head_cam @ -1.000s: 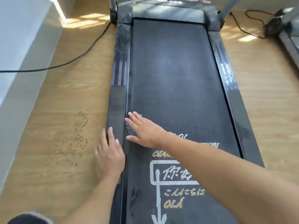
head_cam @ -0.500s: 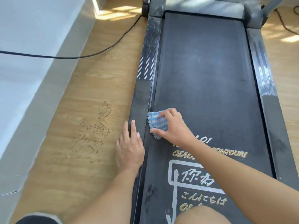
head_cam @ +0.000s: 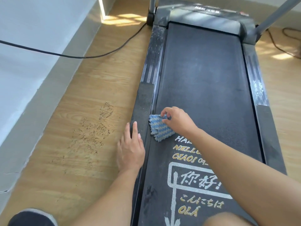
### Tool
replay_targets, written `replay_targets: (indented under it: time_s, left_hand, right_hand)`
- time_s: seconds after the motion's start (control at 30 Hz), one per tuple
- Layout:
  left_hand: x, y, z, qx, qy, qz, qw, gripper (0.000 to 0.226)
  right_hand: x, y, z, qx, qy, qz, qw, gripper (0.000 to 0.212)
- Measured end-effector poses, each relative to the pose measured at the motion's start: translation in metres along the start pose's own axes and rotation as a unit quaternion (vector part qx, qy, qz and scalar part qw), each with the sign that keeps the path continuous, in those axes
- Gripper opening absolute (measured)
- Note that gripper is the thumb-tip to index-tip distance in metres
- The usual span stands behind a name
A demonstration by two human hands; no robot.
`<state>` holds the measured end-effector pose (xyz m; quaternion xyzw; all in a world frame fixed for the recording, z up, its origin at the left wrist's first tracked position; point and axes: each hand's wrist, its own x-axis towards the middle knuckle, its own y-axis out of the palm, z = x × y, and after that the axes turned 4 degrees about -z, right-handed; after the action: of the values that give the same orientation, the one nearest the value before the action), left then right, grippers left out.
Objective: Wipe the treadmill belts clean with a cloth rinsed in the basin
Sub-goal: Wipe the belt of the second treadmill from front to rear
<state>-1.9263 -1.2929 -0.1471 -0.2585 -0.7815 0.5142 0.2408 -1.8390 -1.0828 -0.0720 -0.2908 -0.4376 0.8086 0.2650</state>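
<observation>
A black treadmill belt (head_cam: 205, 82) runs up the middle of the head view, with white and gold greeting words printed near me. A blue and grey zigzag cloth (head_cam: 158, 128) lies folded on the belt's left edge. My right hand (head_cam: 177, 120) pinches the cloth's far corner with curled fingers. My left hand (head_cam: 131, 148) rests flat, fingers straight, on the treadmill's left side rail (head_cam: 144, 101) and the floor beside it. No basin is in view.
Wooden floor (head_cam: 91, 111) with dusty scuff marks lies left of the treadmill, bounded by a grey wall base (head_cam: 48, 75). A black cable (head_cam: 104, 53) crosses the floor toward the treadmill's front. Grey uprights (head_cam: 275, 15) rise at the far end. My knee (head_cam: 226, 220) is at the bottom.
My right hand went from pressing flat on the cloth to curling and pinching its corner, which uncovered the cloth. The view shifted left and nearer. My left hand stayed on the rail.
</observation>
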Motion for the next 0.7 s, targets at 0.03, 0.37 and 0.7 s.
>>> replay_targets:
  time_s: [0.03, 0.37, 0.7]
  left_hand:
    - [0.000, 0.000, 0.000, -0.003, 0.000, -0.003, 1.000, 0.054]
    - [0.013, -0.016, -0.003, -0.211, -0.039, -0.016, 0.977, 0.048]
    - [0.095, -0.135, -0.026, -0.618, 0.033, 0.271, 0.737, 0.034]
  right_hand:
    - [0.000, -0.002, 0.003, 0.011, 0.022, 0.010, 1.000, 0.014]
    - [-0.044, -0.076, 0.063, 0.057, 0.010, 0.022, 0.998, 0.013]
    - [-0.092, -0.108, 0.098, 0.168, -0.016, 0.028, 0.985, 0.020]
